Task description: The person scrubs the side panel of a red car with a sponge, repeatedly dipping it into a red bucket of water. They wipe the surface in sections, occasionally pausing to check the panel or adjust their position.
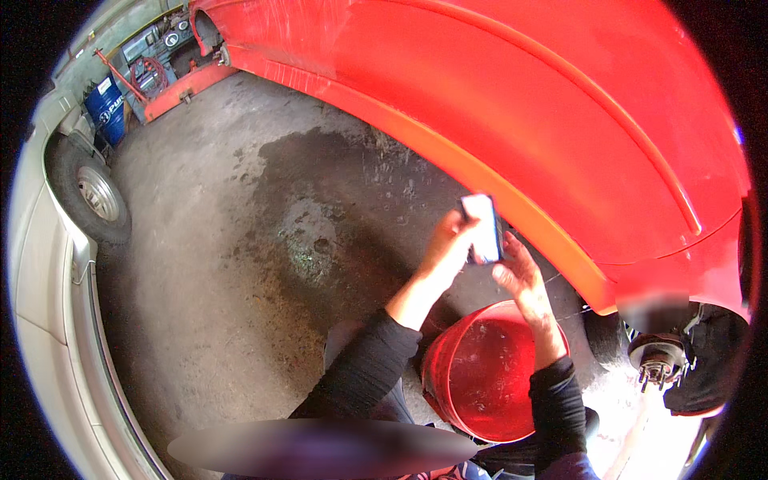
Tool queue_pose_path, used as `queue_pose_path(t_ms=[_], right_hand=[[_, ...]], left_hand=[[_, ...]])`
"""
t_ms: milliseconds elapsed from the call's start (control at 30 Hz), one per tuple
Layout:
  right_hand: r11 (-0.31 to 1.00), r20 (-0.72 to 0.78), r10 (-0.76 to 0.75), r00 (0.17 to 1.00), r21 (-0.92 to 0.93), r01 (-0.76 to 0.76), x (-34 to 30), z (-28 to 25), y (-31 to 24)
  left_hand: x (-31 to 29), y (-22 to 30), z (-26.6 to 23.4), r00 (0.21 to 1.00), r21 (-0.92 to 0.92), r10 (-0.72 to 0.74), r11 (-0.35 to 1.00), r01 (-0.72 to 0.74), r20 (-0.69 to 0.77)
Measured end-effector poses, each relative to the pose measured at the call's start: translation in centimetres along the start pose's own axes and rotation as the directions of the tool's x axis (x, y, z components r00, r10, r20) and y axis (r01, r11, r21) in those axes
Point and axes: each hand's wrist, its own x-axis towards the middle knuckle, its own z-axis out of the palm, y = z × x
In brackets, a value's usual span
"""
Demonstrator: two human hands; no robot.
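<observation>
A smartphone [482,224] with a bright white face and a dark edge is held up over the floor, close to the lower sill of a red car body [512,120]. My left hand [445,246] grips its left side, thumb across the front. Just right of the phone's lower end, my right hand [524,280] is raised with thumb and fingers apart; whether a fingertip touches the phone I cannot make out. Below both hands stands a red bucket [458,382], tilted in view, its inside wall scuffed and my right forearm crossing its rim.
A bare wheel hub with studs [658,364] shows under the car at right. A pale vehicle [48,272] with a wheel [98,194] lines the left. Beyond are a blue drum [106,110] and a red floor jack [180,94]. Wet patches darken the concrete floor [184,240].
</observation>
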Motion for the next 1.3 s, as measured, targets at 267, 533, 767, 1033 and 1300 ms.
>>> queue_pose_path(t_ms=[267,533,767,1033,1300], right_hand=[[0.951,-0.270,-0.114,0.956,-0.309,0.026,-6.1,0.7,1.5],[0.578,-0.195,0.393,0.899,-0.708,-0.406,-19.0,-3.2,12.5],[0.749,0.161,0.434,0.886,-0.611,-0.256,-19.3,-1.6,19.4],[0.656,0.048,0.501,0.864,-0.672,-0.343,-18.6,-2.9,19.3],[0.614,0.028,0.565,0.824,-0.681,-0.398,-19.1,-2.3,22.0]], left_hand=[[-3.6,-7.6,3.4,0.989,0.359,-0.049,0.933,-0.004,0.139],[-3.5,-6.9,3.4,0.992,0.532,-0.072,0.847,0.008,0.099],[-3.7,-6.7,3.9,0.987,0.603,-0.033,0.795,-0.068,0.155],[-3.8,-6.6,3.8,0.979,0.599,-0.037,0.795,-0.093,0.201],[-3.8,-6.3,4.1,0.976,0.517,-0.001,0.848,-0.114,0.217]])
